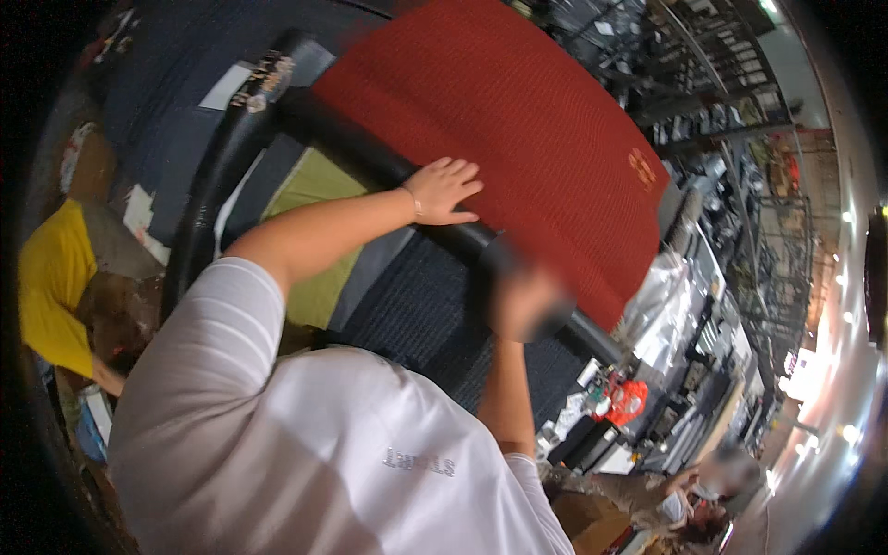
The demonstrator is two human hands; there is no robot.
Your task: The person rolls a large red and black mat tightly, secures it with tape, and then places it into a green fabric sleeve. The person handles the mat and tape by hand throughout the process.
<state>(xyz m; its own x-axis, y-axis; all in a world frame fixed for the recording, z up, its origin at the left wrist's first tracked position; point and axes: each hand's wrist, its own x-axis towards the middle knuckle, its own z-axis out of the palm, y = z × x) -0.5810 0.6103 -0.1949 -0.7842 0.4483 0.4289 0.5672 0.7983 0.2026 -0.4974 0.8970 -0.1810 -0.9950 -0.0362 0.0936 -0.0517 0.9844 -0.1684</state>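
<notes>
A large red ribbed mat (499, 102) lies spread in front of me, with a small gold mark near its far right corner. Along its near edge runs a long dark roll (356, 143); whether it is part of the mat I cannot tell. My left hand (444, 191) rests on the roll and the mat's edge, fingers stretched out and holding nothing. Farther right along the same edge is my right hand (525, 303); blur hides its fingers. Beneath the roll show dark ribbed material (412, 296) and a yellow-green sheet (314, 190).
A thick black curved tube (208, 199) stands to the left. Beyond it is a person in yellow (57, 287). To the right lie clear plastic wrap (659, 291) and a red bag (629, 400). Metal shelving (740, 139) holds many goods. Another person (680, 499) appears lower right.
</notes>
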